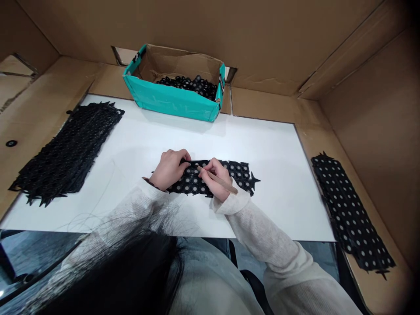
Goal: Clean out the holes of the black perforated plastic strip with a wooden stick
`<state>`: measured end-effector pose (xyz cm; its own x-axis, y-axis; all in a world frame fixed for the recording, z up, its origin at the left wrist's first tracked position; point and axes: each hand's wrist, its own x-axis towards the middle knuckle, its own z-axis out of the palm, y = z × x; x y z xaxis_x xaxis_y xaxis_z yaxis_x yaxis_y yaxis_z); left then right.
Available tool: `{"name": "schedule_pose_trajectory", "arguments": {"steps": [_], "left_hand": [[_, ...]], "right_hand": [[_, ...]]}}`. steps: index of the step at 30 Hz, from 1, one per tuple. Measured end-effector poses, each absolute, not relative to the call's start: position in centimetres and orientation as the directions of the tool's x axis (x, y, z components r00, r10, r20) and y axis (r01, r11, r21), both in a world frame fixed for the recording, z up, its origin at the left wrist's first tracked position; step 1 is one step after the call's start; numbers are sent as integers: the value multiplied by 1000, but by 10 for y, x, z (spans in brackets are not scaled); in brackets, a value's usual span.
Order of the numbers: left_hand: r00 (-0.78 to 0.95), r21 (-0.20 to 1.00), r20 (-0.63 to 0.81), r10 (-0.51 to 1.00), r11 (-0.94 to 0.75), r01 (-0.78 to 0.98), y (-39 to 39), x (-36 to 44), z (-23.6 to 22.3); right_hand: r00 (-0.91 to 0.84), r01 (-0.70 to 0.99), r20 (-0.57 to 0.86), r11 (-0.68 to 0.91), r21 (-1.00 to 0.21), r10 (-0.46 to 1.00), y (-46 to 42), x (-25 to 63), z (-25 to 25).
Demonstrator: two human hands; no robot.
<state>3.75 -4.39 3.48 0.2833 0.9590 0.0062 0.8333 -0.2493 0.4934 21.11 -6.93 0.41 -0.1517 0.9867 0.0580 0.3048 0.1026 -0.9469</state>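
A black perforated sheet with rows of round ring parts lies in the middle of the white board. My left hand presses down on the sheet's left end, fingers curled on it. My right hand grips a thin wooden stick like a pen, its tip touching the sheet near the middle. The part of the sheet under both hands is hidden.
A teal cardboard box holding several loose black rings stands at the back. A thick stack of black sheets lies at the left. A black strip with empty holes lies at the right. Cardboard walls surround the board.
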Motion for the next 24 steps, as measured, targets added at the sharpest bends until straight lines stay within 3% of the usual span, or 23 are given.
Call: {"name": "schedule_pose_trajectory", "arguments": {"steps": [7, 15, 17, 20, 24], "left_hand": [[272, 433, 36, 962, -260, 863, -49, 42, 34], [284, 474, 49, 958, -273, 837, -47, 42, 31], [249, 466, 40, 968, -239, 852, -46, 42, 31], [224, 473, 23, 974, -208, 856, -44, 42, 30], [225, 480, 14, 974, -204, 853, -43, 42, 28]], "right_hand": [[-194, 301, 57, 115, -947, 979, -69, 212, 4], [-184, 516, 79, 164, -840, 980, -65, 197, 7], [-136, 458, 46, 104, -883, 990, -64, 196, 8], [-84, 237, 3, 23, -971, 996, -64, 198, 7], [-24, 98, 19, 21, -995, 1000, -66, 206, 2]]}}
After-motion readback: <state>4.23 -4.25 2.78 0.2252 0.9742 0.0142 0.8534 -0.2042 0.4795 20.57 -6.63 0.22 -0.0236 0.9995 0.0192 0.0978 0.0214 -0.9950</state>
